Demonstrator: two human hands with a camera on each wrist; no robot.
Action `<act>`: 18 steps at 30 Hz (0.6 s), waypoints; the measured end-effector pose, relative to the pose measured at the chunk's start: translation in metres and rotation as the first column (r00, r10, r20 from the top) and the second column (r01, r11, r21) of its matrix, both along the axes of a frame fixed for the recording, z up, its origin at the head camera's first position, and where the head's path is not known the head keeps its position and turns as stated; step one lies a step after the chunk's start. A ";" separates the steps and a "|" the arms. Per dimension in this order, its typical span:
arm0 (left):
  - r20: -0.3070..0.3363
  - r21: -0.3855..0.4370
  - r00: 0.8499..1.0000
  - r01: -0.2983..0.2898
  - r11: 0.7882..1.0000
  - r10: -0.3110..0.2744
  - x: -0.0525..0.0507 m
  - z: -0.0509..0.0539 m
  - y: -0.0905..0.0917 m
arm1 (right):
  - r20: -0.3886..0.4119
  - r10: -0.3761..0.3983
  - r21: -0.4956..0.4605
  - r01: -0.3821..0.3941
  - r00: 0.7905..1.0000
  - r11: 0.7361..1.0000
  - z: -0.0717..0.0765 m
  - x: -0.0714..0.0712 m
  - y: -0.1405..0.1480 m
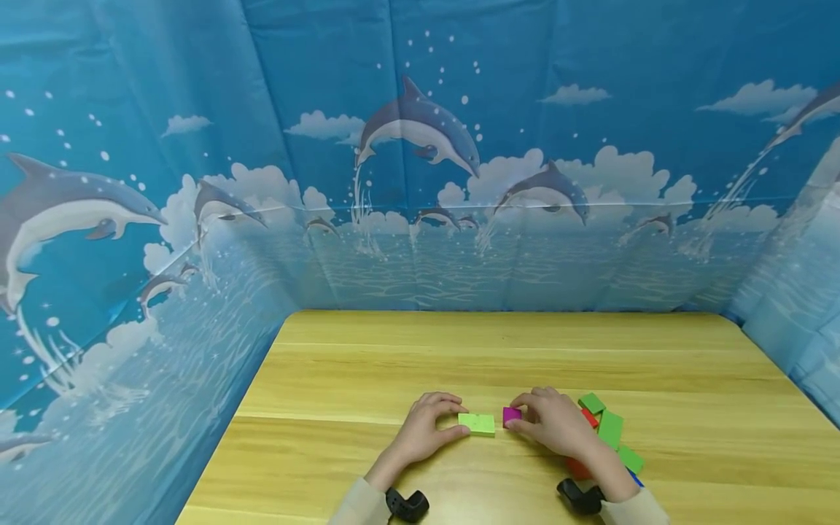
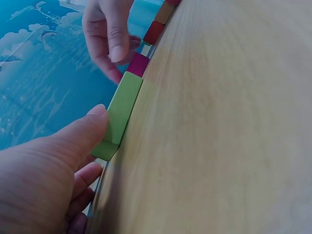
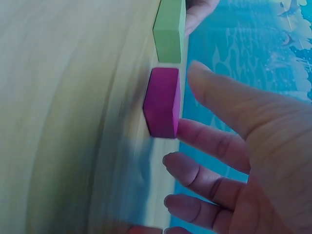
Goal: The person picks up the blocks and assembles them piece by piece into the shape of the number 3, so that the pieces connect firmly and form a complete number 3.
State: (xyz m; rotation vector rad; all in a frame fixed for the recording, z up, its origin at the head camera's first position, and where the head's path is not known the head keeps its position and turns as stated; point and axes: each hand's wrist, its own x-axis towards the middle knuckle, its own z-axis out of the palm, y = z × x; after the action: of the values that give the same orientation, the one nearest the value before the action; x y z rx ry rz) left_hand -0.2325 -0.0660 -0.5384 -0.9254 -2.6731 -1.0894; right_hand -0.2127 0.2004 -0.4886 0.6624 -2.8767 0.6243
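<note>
At lower centre, the left hand (image 1: 423, 430) pinches a lime-green block (image 1: 477, 424); the right hand (image 1: 556, 423) loosely brackets a purple block (image 1: 511, 415). Gentle, level pressure should prevent skewing.

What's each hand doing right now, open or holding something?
Left hand: closed, pinching the light green block by its left end.
Right hand: open, at the purple block without gripping it.

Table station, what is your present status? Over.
Left hand holds lime block. Right hand at purple block. Narrow gap between blocks, nothing in it.
</note>
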 end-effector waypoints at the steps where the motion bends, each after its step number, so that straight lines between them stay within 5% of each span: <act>1: 0.001 -0.001 1.000 -0.001 1.000 0.001 0.000 0.000 0.000 | -0.009 0.007 -0.004 -0.007 1.000 1.000 -0.001 0.000 0.002; 18: -0.001 -0.009 1.000 -0.003 1.000 0.003 0.002 0.002 0.000 | 0.015 0.091 -0.043 -0.091 0.996 0.995 -0.002 0.002 0.006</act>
State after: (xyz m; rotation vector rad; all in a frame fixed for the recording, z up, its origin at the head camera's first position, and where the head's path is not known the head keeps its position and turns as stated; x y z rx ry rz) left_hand -0.2307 -0.0656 -0.5362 -0.9225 -2.6794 -1.0773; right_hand -0.2106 0.2067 -0.4908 0.7894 -2.8533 0.7036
